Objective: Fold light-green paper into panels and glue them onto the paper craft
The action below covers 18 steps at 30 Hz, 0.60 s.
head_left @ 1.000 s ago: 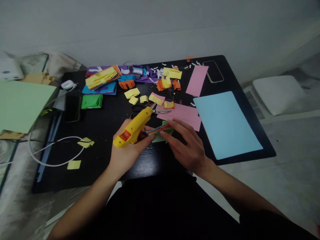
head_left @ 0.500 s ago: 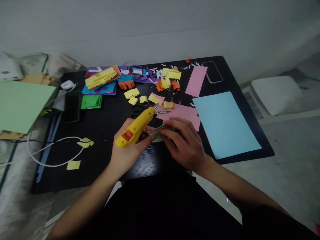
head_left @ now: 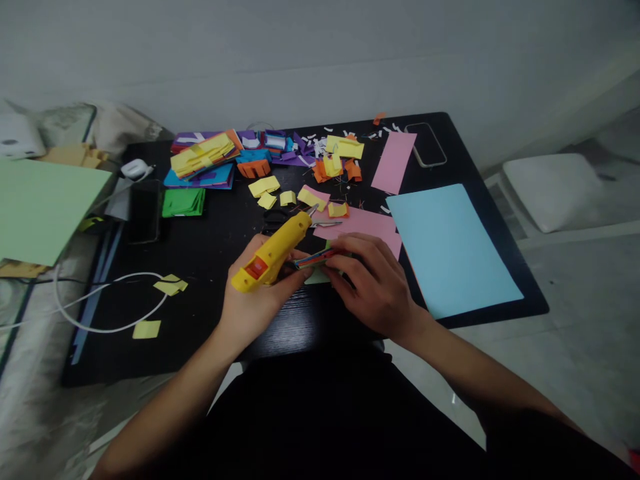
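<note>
In my left hand [head_left: 253, 300] is a yellow glue gun [head_left: 280, 248], its metal nozzle pointing up and away to the right over the pink paper. The thumb of that hand reaches the left end of a thin stack of coloured paper [head_left: 315, 258], whose blue, red and green edges show. My right hand [head_left: 373, 283] is closed on the stack's right end, with fingers bent over it. A pale green paper piece [head_left: 319, 275] lies beneath the stack, partly covered. Black-handled scissors [head_left: 275, 217] lie just beyond the glue gun, their blades over the pink sheet [head_left: 373, 228].
Folded paper bundles [head_left: 205, 157] and a green bundle [head_left: 183, 202] lie at the back left of the black table [head_left: 200, 353]. Yellow and orange pieces [head_left: 333, 165] and scraps are scattered mid-back. Light blue sheets [head_left: 453, 250] lie right; a phone [head_left: 144, 212] and white cable [head_left: 113, 331] left.
Hardly anything differs. My right fingers have shifted slightly on the paper stack, and the glue gun has dipped very slightly; both hands keep their grip.
</note>
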Available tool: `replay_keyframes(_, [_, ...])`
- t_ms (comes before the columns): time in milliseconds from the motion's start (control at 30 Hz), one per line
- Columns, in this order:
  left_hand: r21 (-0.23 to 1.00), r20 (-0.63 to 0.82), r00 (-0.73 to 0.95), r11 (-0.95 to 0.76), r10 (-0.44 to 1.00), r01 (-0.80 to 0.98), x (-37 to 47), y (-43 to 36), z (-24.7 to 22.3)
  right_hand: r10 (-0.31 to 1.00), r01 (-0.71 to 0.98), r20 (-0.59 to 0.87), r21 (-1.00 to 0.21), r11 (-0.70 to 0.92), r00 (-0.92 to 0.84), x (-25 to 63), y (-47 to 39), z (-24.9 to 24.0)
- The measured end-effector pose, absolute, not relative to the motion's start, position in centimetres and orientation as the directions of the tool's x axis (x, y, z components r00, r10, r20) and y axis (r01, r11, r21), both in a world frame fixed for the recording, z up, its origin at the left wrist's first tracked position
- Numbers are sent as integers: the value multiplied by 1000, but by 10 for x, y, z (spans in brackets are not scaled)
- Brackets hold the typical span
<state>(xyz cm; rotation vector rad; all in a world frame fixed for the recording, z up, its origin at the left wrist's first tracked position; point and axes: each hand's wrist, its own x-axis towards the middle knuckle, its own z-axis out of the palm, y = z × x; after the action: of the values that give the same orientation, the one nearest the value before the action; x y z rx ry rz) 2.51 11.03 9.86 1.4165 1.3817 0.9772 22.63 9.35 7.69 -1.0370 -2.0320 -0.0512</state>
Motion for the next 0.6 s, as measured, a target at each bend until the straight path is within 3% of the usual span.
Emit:
replay_keyframes(267, [888,95,114,-136,989,438,0,106,107,671,654,686,-374,658,-283,225,95,74])
replay_keyframes(433, [778,107,374,-312,921,545,-43,101,132,675,645,689,-395,654,-263,225,96,70])
replay_keyframes(600, [627,113,506,-457,855,631,-48,102,151,682,635,691,-420,648,-238,224,96,67])
